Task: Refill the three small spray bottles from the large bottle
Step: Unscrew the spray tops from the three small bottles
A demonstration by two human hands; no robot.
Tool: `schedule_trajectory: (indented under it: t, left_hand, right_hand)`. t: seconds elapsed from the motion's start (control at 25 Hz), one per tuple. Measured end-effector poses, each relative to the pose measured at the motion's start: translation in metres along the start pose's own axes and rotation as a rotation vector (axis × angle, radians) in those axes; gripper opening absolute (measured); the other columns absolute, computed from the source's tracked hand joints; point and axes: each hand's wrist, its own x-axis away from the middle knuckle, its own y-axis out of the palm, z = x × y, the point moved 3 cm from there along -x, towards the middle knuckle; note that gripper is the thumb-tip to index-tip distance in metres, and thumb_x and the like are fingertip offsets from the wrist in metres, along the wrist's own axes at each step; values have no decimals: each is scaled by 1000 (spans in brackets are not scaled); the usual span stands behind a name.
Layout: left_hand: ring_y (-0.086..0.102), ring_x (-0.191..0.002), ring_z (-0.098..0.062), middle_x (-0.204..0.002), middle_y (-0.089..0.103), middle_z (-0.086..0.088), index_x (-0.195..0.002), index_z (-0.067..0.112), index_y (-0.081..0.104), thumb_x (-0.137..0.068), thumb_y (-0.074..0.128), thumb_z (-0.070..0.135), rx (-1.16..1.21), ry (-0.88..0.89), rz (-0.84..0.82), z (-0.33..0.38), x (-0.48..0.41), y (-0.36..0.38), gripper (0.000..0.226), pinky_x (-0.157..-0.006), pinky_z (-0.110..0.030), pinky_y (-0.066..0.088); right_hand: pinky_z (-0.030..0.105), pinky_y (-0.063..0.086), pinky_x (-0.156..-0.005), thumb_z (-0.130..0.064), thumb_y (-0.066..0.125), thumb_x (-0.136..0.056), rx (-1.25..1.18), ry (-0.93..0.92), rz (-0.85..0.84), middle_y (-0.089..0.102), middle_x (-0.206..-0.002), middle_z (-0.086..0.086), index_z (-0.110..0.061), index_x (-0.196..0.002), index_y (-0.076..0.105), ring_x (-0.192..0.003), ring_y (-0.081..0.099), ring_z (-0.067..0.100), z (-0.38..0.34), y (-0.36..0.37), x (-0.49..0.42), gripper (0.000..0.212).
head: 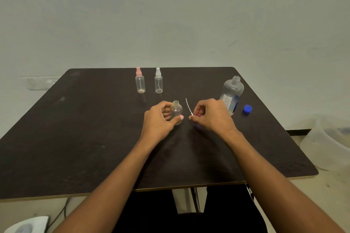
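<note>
Now grips the small open bottle upright on the table with the curled left hand. Pinches the spray top in the right hand, thin tube pointing up. Looks like a short reach back to the large bottle, open and upright just behind that hand.

- A plain indoor room, sparsely furnished like a simple workroom or office. Which of the two it is cannot be told.
- Far side: a plain pale wall, with a switch plate low on the left.
- A dark laminate table stands on a metal leg.
- Right: a translucent plastic tub sits on the pale floor.
- Near left: a cable trails across the floor.
</note>
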Motion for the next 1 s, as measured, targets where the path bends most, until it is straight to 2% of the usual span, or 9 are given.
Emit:
schedule_trajectory:
  t: [0.16,0.36,0.56,0.8,0.92,1.0]
  left_hand:
    - [73,-88,11,-96,78,15,-110,29,72,-75,97,27,-28,-28,-15,-5,-2,8,43,-82,-10,58]
    - [74,-90,9,-97,78,14,-110,27,73,-75,97,26,-39,-31,-17,-7,-4,12,43,-84,-12,59]
    - [72,-93,7,-101,78,12,-117,20,74,-76,96,22,-45,-35,-20,-5,-5,13,46,-85,-9,56]
    - [70,-97,9,-99,74,17,-119,22,73,-77,95,22,-66,-34,-26,-3,-4,13,48,-86,-6,54]
    - [66,-97,14,-104,71,20,-127,23,70,-76,96,24,-92,-25,-24,-3,-3,13,56,-92,-8,54]
    - [64,-98,15,-109,72,18,-131,21,68,-76,96,25,-94,-26,-15,-4,-3,12,62,-91,-5,52]
  right_hand:
    - [27,62,-76,-35,86,-84,-10,24,-35,69,-53,-17,-25,-74,68,-60,67,-8,1,12,2,22]
    - [29,62,-79,-36,86,-85,-17,47,-55,71,-55,-12,-26,-76,70,-65,69,-1,-1,18,3,21]
    - [23,60,-73,-35,86,-85,-14,66,-44,69,-53,-13,-28,-72,69,-59,66,-6,-1,21,4,23]
    - [33,63,-82,-37,83,-88,-15,85,-47,72,-58,-10,-27,-76,72,-71,69,2,-2,22,4,19]
    - [35,63,-83,-37,82,-88,-19,83,-44,72,-57,-9,-25,-76,73,-74,70,4,-2,22,5,19]
    - [36,63,-83,-37,82,-88,-24,86,-44,72,-58,-9,-25,-77,73,-74,70,4,-1,22,5,19]
